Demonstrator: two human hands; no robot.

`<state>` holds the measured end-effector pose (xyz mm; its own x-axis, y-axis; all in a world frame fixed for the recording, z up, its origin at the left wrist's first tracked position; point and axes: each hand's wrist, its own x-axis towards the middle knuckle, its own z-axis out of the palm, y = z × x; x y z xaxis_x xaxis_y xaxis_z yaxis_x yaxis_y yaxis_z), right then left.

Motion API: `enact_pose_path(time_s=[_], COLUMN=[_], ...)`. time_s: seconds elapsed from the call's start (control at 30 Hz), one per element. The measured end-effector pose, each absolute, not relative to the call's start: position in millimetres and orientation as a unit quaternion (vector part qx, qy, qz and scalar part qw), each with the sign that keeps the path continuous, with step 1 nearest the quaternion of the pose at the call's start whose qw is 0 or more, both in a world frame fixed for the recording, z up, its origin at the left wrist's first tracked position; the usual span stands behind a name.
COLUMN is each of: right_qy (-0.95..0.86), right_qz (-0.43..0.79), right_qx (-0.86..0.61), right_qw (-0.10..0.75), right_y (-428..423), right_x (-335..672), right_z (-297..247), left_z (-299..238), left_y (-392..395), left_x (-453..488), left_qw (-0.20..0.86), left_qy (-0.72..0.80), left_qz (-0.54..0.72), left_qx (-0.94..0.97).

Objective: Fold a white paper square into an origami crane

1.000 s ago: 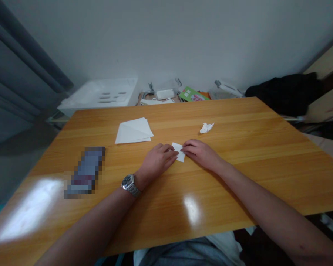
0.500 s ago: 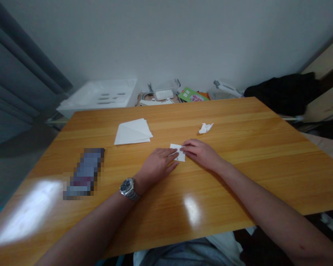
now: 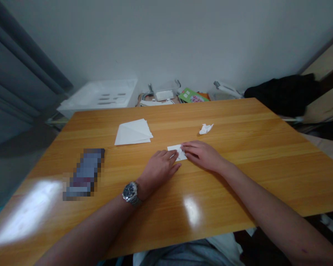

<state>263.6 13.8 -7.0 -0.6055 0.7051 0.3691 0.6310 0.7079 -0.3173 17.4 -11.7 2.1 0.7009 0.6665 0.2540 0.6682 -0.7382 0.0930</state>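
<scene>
A small white piece of folded paper point(image 3: 178, 152) lies on the wooden table point(image 3: 238, 184) between my hands, part of it under my fingers. From the left, my left hand point(image 3: 162, 166) rests its fingertips on the paper, with the thumb stretched apart on the near side. A silver watch point(image 3: 130, 192) is on that wrist. My right hand point(image 3: 201, 153) has its fingers closed at the paper's right edge, where a corner is hidden. Beyond the right hand lies a small folded white paper figure point(image 3: 206, 128).
Larger white paper sheets point(image 3: 133, 132) lie stacked at the back left. A blurred-out dark phone-like object point(image 3: 86, 171) lies left of my left arm. Behind the table are a white plastic tray point(image 3: 108, 94), a green booklet point(image 3: 192, 95) and dark cloth point(image 3: 283, 92).
The paper between my hands now sits turned slightly and looks wider. My left fingers have drawn back and curled a little; my right hand has shifted slightly.
</scene>
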Motion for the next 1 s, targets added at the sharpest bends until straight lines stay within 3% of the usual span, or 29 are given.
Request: enact_pose_path(time_s=[1.0], right_qy=[-0.894], right_qz=[0.095], right_qx=[-0.366], right_qw=[0.24], right_y=[17.0], right_x=[268.6], right_z=[-14.1], left_z=[-4.2], left_y=[-8.2], left_x=[12.1], left_qw=[-0.061], left_qy=[-0.312], left_qz=[-0.164], left_qx=[-0.934])
